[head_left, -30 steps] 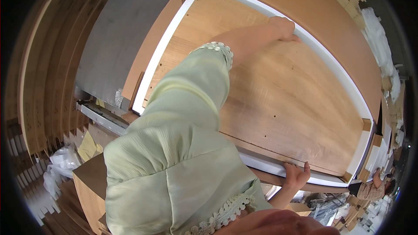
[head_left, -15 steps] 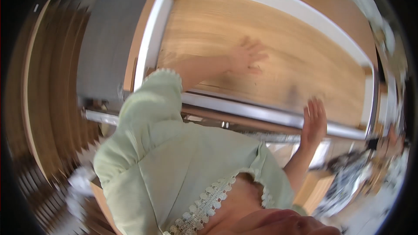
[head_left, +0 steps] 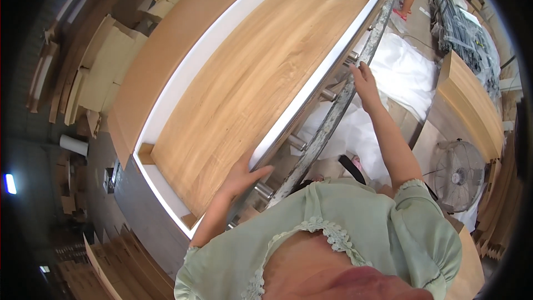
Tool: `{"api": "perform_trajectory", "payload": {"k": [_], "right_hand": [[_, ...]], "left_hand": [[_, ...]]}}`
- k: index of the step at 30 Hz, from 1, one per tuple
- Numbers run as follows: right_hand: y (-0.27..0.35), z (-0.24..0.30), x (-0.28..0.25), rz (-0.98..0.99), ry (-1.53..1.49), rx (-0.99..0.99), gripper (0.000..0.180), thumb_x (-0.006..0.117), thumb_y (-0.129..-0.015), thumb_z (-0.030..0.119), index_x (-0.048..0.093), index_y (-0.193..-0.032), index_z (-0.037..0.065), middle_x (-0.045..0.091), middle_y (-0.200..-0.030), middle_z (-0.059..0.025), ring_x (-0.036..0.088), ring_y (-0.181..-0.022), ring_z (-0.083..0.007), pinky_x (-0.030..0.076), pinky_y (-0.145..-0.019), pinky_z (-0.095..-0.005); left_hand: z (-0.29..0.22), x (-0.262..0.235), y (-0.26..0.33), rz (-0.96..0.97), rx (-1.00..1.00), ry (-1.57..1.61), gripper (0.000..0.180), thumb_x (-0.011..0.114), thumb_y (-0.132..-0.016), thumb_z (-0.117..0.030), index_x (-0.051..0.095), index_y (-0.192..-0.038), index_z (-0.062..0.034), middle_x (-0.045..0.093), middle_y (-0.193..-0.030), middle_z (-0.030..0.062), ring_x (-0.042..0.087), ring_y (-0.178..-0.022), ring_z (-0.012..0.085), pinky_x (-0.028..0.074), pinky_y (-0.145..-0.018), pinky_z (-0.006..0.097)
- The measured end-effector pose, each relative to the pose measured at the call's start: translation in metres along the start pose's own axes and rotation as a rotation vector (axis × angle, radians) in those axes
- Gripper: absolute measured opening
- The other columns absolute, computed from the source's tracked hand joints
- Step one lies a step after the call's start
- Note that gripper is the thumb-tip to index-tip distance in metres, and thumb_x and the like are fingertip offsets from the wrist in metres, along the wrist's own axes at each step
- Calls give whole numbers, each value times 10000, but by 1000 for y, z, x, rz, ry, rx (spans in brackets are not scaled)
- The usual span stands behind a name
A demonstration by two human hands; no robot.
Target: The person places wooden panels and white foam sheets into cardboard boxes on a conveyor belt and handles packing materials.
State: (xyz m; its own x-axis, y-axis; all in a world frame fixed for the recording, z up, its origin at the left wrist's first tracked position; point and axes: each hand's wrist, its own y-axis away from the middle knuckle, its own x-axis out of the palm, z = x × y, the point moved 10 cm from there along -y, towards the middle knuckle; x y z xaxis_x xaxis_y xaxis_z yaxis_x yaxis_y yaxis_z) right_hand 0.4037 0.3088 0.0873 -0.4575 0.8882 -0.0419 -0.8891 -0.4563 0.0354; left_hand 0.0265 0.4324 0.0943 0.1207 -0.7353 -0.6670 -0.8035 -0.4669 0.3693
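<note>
A wood-grain panel (head_left: 250, 89) lies flat inside an open cardboard box (head_left: 166, 66) lined with white foam strips (head_left: 208, 44). My left hand (head_left: 241, 178) is at the box's near edge, thumb stretched out to the right. Its other fingers lie along the foam and panel edge, partly hidden, and hold nothing. Off to the right, my right hand (head_left: 365, 84) is beside a scuffed metal rail (head_left: 333, 119), fingertips at or just above it. Those fingers are loosely extended, with nothing visible in them.
Metal rollers (head_left: 297, 142) show between box and rail. White sheeting (head_left: 402, 69) covers floor on the right, near a fan (head_left: 458, 176) and stacked wood-coloured panels (head_left: 469, 100). Another person's leg (head_left: 409, 0) appears at the top right. Cardboard stacks (head_left: 105, 72) stand at left.
The view has swung round, so the box now runs diagonally. My left hand has drawn back from over the panel to the near edge; my right has moved from the box edge toward the rail.
</note>
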Motion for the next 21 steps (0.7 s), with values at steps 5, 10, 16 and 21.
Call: {"api": "perform_trajectory", "payload": {"k": [5, 10, 16, 21], "right_hand": [[-92, -15, -5, 116, -163, -40, 756, 554, -823, 410, 235, -1339, -41, 410, -1285, -222, 416, -1185, -281, 324, -972, -318], [-182, -44, 35, 107, 153, -235, 1011, 558, -759, 519, 37, -1342, -122, 73, -1411, -312, 68, -1336, -382, 91, -1094, -373], [-212, -14, 54, 257, 223, -7, 1082, 526, -732, 586, -17, -1338, -128, -3, -1418, -312, 3, -1325, -435, 94, -1094, -399], [-222, -24, 35, 352, 247, 5, 1062, 514, -731, 639, 71, -1352, -101, 203, -1375, -306, 190, -1302, -391, 207, -1066, -391]], "left_hand": [[2, 8, 2, -94, -132, 166, 762, 692, -725, -321, 346, -1328, -8, 412, -1316, 192, 363, -1237, 263, 257, -1027, 325], [-5, 26, -17, -98, -259, 552, 708, 724, -695, -177, 399, -1289, 28, 461, -1270, 156, 425, -1177, 228, 326, -983, 320], [-30, 22, -44, -220, -477, 644, 523, 694, -625, -87, 560, -1112, 53, 608, -998, 106, 562, -909, 176, 434, -817, 296], [-30, 19, -55, -238, -530, 441, 417, 686, -643, -133, 608, -1000, 68, 618, -889, 78, 552, -840, 153, 431, -767, 281]]}}
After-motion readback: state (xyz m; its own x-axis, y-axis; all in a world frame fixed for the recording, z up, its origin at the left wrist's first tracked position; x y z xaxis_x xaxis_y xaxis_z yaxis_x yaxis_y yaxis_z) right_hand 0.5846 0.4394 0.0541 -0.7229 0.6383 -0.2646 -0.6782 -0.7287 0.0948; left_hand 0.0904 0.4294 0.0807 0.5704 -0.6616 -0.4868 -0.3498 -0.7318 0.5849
